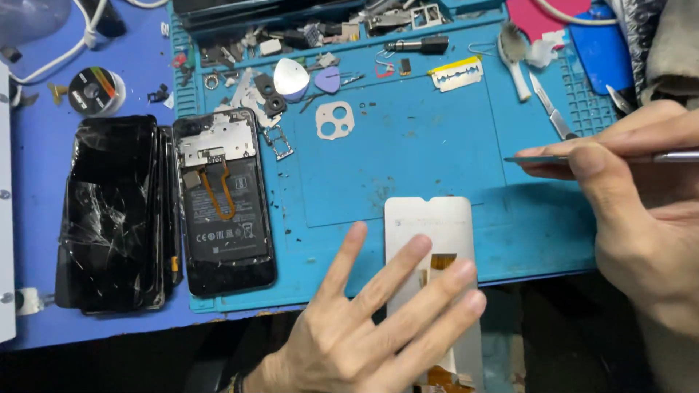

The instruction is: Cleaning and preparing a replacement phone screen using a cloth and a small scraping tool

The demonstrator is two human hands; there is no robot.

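Left hand [371, 320]: fingers spread flat on white panel [429, 225]. Right hand [641, 196]: pinching thin metal tool [553, 158]. 1 opened phone [222, 204], cracked screen [109, 211] already off, panel unfitted.

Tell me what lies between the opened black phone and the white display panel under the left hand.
In the head view, only bare blue repair mat with small specks separates the opened black phone from the white display panel pressed by the left hand.

Under my left hand [378, 320] I see a pale, matt white rectangular screen panel [429, 225]. My right hand [641, 211] pinches a thin shiny metal blade tool [553, 158]. Beyond both lies the matt blue rubbery work mat [408, 138]; far left, glossy cracked black glass screens [109, 211].
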